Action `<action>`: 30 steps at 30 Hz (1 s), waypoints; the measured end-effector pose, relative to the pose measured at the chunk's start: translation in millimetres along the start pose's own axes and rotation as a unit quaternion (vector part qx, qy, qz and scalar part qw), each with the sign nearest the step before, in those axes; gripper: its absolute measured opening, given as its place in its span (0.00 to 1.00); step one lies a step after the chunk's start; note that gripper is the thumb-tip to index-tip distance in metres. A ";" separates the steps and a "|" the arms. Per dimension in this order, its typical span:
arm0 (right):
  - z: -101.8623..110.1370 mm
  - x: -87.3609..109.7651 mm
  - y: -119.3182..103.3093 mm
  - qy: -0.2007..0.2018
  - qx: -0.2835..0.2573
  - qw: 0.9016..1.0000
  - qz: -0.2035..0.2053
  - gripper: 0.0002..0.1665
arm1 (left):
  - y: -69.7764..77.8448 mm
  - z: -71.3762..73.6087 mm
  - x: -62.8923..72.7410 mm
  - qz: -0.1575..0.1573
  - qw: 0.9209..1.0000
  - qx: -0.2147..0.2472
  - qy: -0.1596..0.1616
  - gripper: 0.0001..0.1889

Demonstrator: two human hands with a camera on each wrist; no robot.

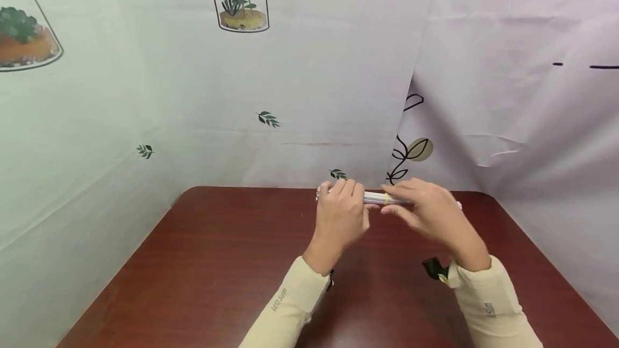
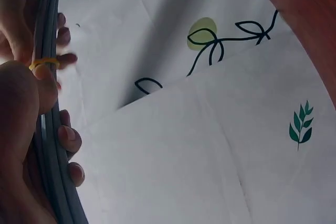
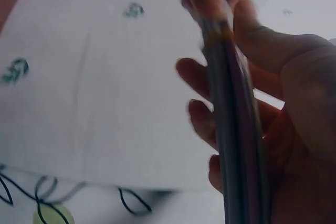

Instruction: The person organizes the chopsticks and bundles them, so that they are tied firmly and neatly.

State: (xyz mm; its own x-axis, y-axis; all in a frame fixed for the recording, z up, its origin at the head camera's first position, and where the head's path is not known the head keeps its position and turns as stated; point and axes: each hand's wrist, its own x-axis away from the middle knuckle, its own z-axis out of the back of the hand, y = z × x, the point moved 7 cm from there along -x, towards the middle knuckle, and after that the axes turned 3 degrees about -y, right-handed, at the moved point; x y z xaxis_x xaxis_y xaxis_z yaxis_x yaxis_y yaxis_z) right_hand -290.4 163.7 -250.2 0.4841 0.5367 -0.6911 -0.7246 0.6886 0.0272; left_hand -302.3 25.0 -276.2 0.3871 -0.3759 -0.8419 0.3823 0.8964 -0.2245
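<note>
A slim bundle of long thin sticks [image 1: 374, 197], whitish with some purple, is held nearly level above the far part of the table. Around its middle runs a yellow rubber band [image 1: 386, 198]. My left hand [image 1: 340, 211] grips the left part, with the thumb close to the band in the left wrist view. On the other side, my right hand [image 1: 432, 211] wraps the right part, its fingertips showing past the sticks [image 3: 226, 103] in the right wrist view. Both hands cover much of the bundle; its ends peek out on either side.
The dark red wooden table [image 1: 217, 262] spreads below the hands. White cloth [image 1: 314, 79] printed with leaves and jars hangs behind it and along both sides. A small black device [image 1: 433, 268] sits at the right cuff.
</note>
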 end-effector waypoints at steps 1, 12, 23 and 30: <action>2.9 1.0 2.4 0.004 0.000 1.000 -0.005 0.22 | -2.4 -0.2 0.1 0.006 1.000 0.004 -0.003 0.15; -11.8 -1.2 -13.2 0.002 0.009 0.998 0.062 0.15 | 12.6 -3.0 3.3 -0.019 1.000 -0.008 -0.015 0.08; 18.1 6.0 9.3 0.053 0.051 0.996 0.047 0.32 | -11.9 -1.5 -1.6 0.018 1.000 0.004 -0.022 0.21; 19.9 7.9 19.6 0.048 0.017 0.998 0.048 0.28 | -10.1 -0.7 -2.9 -0.021 1.000 -0.022 -0.007 0.15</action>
State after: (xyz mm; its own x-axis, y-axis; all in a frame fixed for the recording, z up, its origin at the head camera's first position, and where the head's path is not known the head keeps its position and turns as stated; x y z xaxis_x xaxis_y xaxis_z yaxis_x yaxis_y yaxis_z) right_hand -291.0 191.2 -240.7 0.3617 0.5530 -0.7506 -0.7477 0.6529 0.1207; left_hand -307.9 17.2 -271.8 0.3837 -0.4161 -0.8244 0.3604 0.8894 -0.2811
